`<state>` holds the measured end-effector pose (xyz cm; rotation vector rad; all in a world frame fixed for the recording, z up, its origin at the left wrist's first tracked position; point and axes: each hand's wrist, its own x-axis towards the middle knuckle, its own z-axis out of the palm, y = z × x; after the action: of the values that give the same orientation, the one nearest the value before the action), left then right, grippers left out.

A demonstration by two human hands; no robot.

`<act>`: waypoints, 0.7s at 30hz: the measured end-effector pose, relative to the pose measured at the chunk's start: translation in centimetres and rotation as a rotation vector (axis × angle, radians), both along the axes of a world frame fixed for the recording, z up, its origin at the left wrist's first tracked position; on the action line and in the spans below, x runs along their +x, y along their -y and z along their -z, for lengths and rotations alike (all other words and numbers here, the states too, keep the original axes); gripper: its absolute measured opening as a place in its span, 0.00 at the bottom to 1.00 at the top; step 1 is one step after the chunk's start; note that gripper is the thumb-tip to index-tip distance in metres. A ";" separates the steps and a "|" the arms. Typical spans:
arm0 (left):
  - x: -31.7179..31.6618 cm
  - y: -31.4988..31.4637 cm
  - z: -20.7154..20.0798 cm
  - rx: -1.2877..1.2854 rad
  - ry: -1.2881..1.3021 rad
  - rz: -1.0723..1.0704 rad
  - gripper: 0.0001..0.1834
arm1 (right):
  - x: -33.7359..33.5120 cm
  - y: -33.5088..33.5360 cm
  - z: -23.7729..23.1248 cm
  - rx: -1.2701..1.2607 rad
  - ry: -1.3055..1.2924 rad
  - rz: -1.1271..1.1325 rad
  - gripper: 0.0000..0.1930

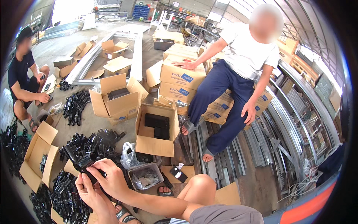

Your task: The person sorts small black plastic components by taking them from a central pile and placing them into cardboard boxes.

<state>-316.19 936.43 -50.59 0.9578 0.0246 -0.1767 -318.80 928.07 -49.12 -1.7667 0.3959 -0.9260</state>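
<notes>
Both of my hands are together at the lower left, closed on a shiny black part (82,159) with a rounded, tube-like end. My left hand (90,193) grips it from below, thumb and fingers pinched around its near end. My right hand (111,178) reaches across from the right, its fingertips pressed on the same part. The fingers hide much of the near end, so its exact kind cannot be told. Right beneath and behind the hands lie heaps of similar black parts (69,198), and another pile (99,143) lies just beyond.
An open carton (156,147) holds black boxes; a second open carton (123,106) stands behind it. A small grey box (145,183) with plastic bags and a phone (178,173) lie near my feet. One person (246,48) sits on stacked cartons; another (24,74) squats at left. Metal profiles (220,156) lie right.
</notes>
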 end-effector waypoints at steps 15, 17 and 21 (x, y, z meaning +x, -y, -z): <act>0.4 -0.8 -1.8 -0.061 -0.014 -0.036 0.11 | 1.2 -1.5 -0.6 -0.082 0.100 -0.004 0.07; -0.2 0.4 -2.5 0.147 -0.099 -0.081 0.13 | 0.4 -0.8 -0.6 -0.039 0.050 0.033 0.08; -0.4 1.1 -0.7 0.187 0.011 -0.055 0.10 | 0.3 -0.1 0.5 0.064 0.071 0.116 0.05</act>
<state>-316.57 935.29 -49.91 1.1429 0.0581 -0.1201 -318.46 928.20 -49.58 -1.6623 0.4806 -1.0434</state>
